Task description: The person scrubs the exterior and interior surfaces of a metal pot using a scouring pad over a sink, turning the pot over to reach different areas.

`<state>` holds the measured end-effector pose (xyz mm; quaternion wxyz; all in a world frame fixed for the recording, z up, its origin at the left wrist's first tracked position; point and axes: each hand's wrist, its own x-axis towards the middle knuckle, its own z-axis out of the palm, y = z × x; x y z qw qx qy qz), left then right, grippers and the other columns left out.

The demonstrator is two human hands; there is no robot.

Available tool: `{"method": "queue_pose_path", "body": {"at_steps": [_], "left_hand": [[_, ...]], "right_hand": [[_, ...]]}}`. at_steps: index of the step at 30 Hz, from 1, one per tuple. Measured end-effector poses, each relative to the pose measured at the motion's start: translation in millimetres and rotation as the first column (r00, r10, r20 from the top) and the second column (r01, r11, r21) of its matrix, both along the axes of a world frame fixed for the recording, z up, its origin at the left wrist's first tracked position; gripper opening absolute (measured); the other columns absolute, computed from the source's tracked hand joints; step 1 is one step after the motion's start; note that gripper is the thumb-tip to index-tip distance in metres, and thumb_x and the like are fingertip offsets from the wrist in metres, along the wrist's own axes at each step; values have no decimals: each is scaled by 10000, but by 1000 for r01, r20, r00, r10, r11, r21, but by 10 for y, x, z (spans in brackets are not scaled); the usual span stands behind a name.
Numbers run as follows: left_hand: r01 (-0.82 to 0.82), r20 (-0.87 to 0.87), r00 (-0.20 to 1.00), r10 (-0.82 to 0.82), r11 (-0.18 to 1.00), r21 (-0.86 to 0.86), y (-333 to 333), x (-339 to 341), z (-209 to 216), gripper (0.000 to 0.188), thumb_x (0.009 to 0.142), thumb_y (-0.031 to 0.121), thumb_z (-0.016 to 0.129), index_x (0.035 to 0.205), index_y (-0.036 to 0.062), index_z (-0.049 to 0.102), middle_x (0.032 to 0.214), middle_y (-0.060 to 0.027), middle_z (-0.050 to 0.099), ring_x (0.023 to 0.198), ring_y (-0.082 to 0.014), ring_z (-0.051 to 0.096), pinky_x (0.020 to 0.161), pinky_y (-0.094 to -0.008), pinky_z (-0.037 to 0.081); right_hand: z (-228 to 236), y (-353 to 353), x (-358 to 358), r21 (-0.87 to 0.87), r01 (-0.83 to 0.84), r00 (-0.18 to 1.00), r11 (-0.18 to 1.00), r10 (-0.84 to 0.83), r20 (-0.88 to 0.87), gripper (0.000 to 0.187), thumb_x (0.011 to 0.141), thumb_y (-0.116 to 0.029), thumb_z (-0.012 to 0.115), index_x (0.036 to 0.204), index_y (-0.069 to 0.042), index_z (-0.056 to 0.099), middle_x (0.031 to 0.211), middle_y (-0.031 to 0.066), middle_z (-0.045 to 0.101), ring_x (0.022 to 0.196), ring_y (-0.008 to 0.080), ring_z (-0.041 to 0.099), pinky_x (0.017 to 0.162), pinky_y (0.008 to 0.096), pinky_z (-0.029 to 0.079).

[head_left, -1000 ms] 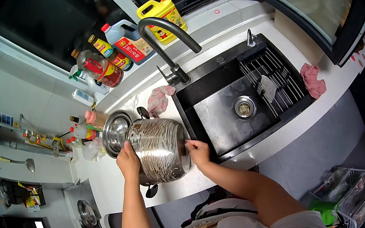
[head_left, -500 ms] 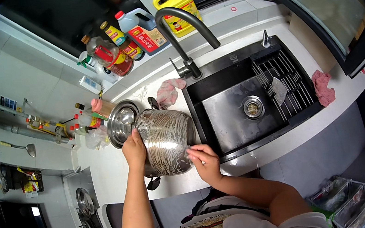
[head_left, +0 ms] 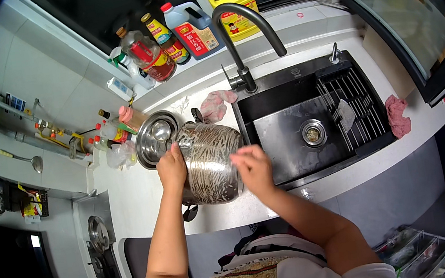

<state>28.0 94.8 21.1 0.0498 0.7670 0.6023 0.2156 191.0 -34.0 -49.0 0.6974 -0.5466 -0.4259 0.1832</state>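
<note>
While left hand (head_left: 172, 169) stays on pot (head_left: 209, 163), right hand (head_left: 253, 169) lifted off

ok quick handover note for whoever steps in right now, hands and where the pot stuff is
Left hand: flat on the left side of the steel pot, steadying it. No closed grip visible.
Right hand: at the pot's right side, blurred; contact unclear.
Pot: lying on its side on the white counter, just left of the black sink.
Steel lid: on the counter behind the pot.
Pink cloth: by the tap base.
Done: pot is out of the sink.
Left: pot is not upright, lid is off.
</note>
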Motion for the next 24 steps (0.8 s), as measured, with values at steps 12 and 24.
{"method": "queue_pose_path", "body": {"at_steps": [12, 24], "left_hand": [[-37, 27, 999, 37, 999, 0, -21, 7, -15, 578, 981, 401, 366, 751, -48, 649, 755, -292, 615, 748, -492, 592, 702, -550, 455], [-50, 110, 992, 62, 994, -101, 36, 63, -25, 381, 969, 303, 441, 954, -44, 598, 861, -291, 631, 827, -468, 604, 736, -520, 463]], "right_hand": [[299, 59, -3, 74, -62, 904, 995, 25, 427, 190, 748, 22, 637, 914, -55, 691, 909, 110, 585, 831, 282, 594, 709, 357, 504], [302, 109, -28, 40, -19, 870, 999, -3, 494, 146, 747, 3, 611, 861, -54, 680, 909, 118, 603, 824, 296, 583, 702, 362, 491]]}}
